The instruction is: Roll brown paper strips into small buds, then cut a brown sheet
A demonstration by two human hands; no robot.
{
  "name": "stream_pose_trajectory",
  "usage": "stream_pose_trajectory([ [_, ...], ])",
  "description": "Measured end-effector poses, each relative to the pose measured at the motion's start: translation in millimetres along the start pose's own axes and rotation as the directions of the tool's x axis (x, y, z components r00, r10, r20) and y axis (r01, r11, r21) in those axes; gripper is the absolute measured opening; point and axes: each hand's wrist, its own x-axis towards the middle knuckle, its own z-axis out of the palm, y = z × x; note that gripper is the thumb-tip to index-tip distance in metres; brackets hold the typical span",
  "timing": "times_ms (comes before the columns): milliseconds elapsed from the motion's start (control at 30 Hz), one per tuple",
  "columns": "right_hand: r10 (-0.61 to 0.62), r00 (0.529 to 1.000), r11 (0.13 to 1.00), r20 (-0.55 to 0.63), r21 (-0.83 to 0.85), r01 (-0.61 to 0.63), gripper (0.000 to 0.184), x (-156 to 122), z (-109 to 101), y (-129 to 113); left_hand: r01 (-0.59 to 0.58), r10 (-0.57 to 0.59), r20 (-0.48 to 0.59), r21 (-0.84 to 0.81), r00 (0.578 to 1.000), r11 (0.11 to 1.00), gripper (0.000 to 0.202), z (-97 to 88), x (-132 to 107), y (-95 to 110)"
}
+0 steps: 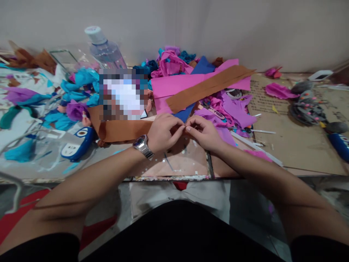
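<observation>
My left hand [164,133], with a silver watch [143,146] on its wrist, and my right hand [205,131] meet fingertip to fingertip over the table. Both are closed in a pinch; what lies between the fingertips is too small and hidden to name. A brown crepe paper strip [122,131] runs in from the left up to my left hand, and I cannot tell whether the fingers grip its end. Just beyond the hands, another brown strip [207,88] lies slantwise over pink crepe paper [174,84]. Purple paper [236,108] sits behind my right hand.
Behind the strip stand a clear bottle [107,54] and a blurred-out phone [127,94]. A blue-and-white object [77,143] lies at left, among turquoise paper pieces [84,77]. On the right, cardboard [272,134] carries a dark grey bundle [308,108]. White sticks [256,147] lie near my right forearm.
</observation>
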Motion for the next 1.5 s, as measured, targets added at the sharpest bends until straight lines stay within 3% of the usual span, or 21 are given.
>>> stream_pose_trajectory([
  [267,-0.080,0.997,0.990,-0.011,-0.120,0.079,0.016,2.4,-0.4,-0.2,0.004,-0.004,-0.004,-0.028,1.000,1.000,0.025,1.5,-0.9,-0.1],
  [700,-0.067,0.998,0.993,-0.017,-0.094,0.065,0.016,3.0,-3.0,4.4,0.129,-0.128,0.017,-0.224,0.992,0.966,0.025,-3.5,2.9,-1.4],
  [933,-0.064,0.997,0.993,-0.052,-0.105,0.059,0.015,1.5,-5.5,-1.9,0.142,-0.147,-0.004,-0.223,0.989,0.964,0.027,-3.8,3.9,-3.8],
  [1233,-0.076,0.995,0.987,-0.072,-0.147,0.065,0.014,-1.0,-6.8,-4.8,0.176,-0.152,0.097,-0.334,0.984,0.926,0.029,-2.9,3.2,-5.8],
  [1500,-0.167,0.982,0.963,-0.092,-0.229,0.142,0.011,-1.1,-7.7,-6.2,0.235,-0.185,0.164,-0.384,0.969,0.893,0.029,-4.1,4.2,-8.3],
])
